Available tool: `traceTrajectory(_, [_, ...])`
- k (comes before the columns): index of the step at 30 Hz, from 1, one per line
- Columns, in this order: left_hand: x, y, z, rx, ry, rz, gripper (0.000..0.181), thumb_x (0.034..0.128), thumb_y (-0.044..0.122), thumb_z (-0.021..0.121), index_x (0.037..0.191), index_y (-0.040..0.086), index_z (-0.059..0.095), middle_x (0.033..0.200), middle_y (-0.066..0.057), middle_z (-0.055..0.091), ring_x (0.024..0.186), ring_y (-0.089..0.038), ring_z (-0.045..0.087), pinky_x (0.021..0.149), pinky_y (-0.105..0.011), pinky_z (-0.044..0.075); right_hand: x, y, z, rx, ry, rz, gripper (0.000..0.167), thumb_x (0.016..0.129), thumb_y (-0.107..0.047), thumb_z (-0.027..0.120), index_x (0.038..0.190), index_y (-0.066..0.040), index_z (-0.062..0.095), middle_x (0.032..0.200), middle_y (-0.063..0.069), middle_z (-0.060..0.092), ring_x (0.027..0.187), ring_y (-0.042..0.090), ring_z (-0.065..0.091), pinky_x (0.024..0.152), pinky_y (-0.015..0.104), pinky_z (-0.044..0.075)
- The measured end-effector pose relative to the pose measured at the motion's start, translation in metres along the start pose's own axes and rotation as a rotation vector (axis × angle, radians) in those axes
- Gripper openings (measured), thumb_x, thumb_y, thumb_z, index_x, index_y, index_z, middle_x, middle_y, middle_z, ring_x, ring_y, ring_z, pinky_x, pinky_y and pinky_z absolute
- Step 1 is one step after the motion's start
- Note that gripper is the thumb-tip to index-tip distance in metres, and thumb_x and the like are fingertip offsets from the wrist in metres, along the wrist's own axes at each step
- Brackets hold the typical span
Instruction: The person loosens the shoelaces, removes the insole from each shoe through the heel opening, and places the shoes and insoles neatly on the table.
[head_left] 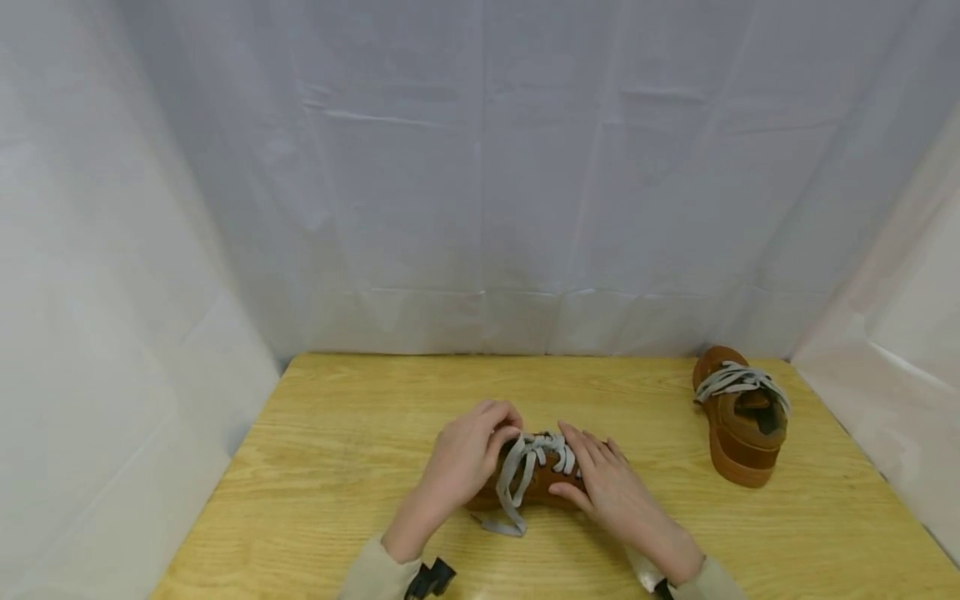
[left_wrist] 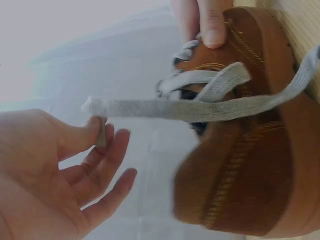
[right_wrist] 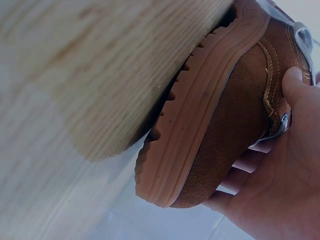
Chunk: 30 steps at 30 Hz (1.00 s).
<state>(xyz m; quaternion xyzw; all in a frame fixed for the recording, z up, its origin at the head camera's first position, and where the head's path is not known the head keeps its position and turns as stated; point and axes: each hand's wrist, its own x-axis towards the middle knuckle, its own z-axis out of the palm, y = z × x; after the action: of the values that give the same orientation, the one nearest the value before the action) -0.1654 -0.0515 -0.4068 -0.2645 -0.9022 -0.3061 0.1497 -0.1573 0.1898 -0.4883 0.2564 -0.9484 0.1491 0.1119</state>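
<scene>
A brown shoe with grey laces lies sideways between the hands, its sole on the table and its toe to the right. The left hand is at the ankle end. In the left wrist view, its thumb and forefinger pinch a grey shoelace, which passes over the shoe's side. One lace end trails on the table at the near side. The right hand holds the front of the shoe. In the right wrist view, its thumb presses the near side while the other fingers go over the far side, partly hidden.
A second brown shoe with grey laces stands at the table's far right. The wooden table meets a pale hanging sheet at the back, with more sheeting on both sides.
</scene>
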Motion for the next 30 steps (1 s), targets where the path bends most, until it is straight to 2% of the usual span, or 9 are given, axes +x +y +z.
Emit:
traceTrajectory(3, [-0.001,0.001,-0.006,-0.014,0.025,-0.004,0.004,0.0994,0.017,0.064,0.096,0.019,0.066,0.096,0.005,0.066,0.073,-0.008,0.059,0.062,-0.025,0.050,0.000,-0.001,0.000,0.004,-0.006,0.006,0.083,0.098,-0.050,0.062,0.160,-0.007,0.028,0.150,0.017,0.051,0.133,0.039,0.052,0.106,0.063,0.041])
traceTrajectory(8, [-0.002,0.003,-0.013,-0.026,0.016,0.003,0.004,0.1004,0.016,0.063,0.098,0.019,0.065,0.096,0.004,0.066,0.072,-0.008,0.059,0.061,-0.023,0.048,0.000,-0.001,-0.001,0.008,-0.018,0.010,0.083,0.098,-0.050,0.061,0.160,-0.008,0.027,0.150,0.018,0.050,0.133,0.039,0.052,0.106,0.064,0.040])
traceTrajectory(12, [-0.002,0.004,-0.023,-0.049,0.106,0.025,0.005,0.1007,0.016,0.062,0.099,0.014,0.066,0.094,0.002,0.067,0.077,-0.010,0.064,0.065,-0.026,0.053,0.000,-0.002,-0.001,0.017,-0.020,0.012,0.083,0.098,-0.050,0.061,0.161,-0.008,0.025,0.151,0.018,0.049,0.134,0.040,0.051,0.107,0.064,0.039])
traceTrajectory(14, [-0.001,0.004,-0.029,-0.070,0.124,0.036,0.003,0.0993,0.013,0.064,0.098,0.013,0.067,0.093,0.002,0.067,0.080,-0.011,0.066,0.069,-0.027,0.055,0.000,-0.002,-0.001,0.023,-0.018,0.014,0.083,0.099,-0.050,0.061,0.161,-0.008,0.024,0.151,0.018,0.048,0.134,0.040,0.050,0.107,0.065,0.039])
traceTrajectory(16, [-0.003,0.004,-0.034,-0.087,0.073,0.049,0.003,0.0986,0.014,0.065,0.097,0.015,0.068,0.093,0.004,0.067,0.082,-0.009,0.066,0.071,-0.027,0.056,0.000,-0.002,-0.001,0.027,-0.016,0.015,0.084,0.099,-0.050,0.060,0.161,-0.009,0.023,0.151,0.019,0.048,0.134,0.041,0.050,0.107,0.065,0.038])
traceTrajectory(20, [-0.006,0.007,-0.036,-0.186,-0.166,0.074,0.006,0.1011,0.017,0.063,0.100,0.017,0.069,0.094,0.007,0.068,0.080,-0.005,0.063,0.071,-0.023,0.054,0.000,-0.001,0.000,0.033,-0.012,0.017,0.083,0.098,-0.050,0.061,0.161,-0.008,0.025,0.150,0.019,0.050,0.134,0.040,0.051,0.107,0.065,0.038])
traceTrajectory(23, [-0.008,0.011,-0.034,-0.228,-0.313,0.088,0.008,0.1020,0.021,0.062,0.104,0.018,0.069,0.097,0.008,0.070,0.081,-0.001,0.063,0.073,-0.021,0.054,0.000,0.000,0.000,0.027,-0.003,0.010,0.084,0.097,-0.049,0.063,0.160,-0.008,0.026,0.149,0.019,0.051,0.133,0.040,0.052,0.106,0.065,0.040])
traceTrajectory(26, [-0.009,0.014,-0.030,-0.210,-0.385,0.099,0.008,0.1014,0.024,0.063,0.105,0.020,0.070,0.099,0.011,0.070,0.086,0.004,0.062,0.077,-0.020,0.055,0.000,0.000,0.000,0.022,0.007,0.002,0.084,0.097,-0.048,0.064,0.160,-0.007,0.027,0.149,0.018,0.051,0.132,0.039,0.052,0.104,0.065,0.041])
traceTrajectory(30, [-0.009,0.014,-0.024,-0.172,-0.414,0.108,0.013,0.1014,0.029,0.063,0.104,0.023,0.074,0.096,0.014,0.068,0.079,0.006,0.059,0.072,-0.018,0.052,0.000,0.000,0.000,0.024,0.006,-0.004,0.083,0.097,-0.048,0.064,0.160,-0.007,0.028,0.149,0.018,0.051,0.132,0.040,0.052,0.104,0.065,0.041])
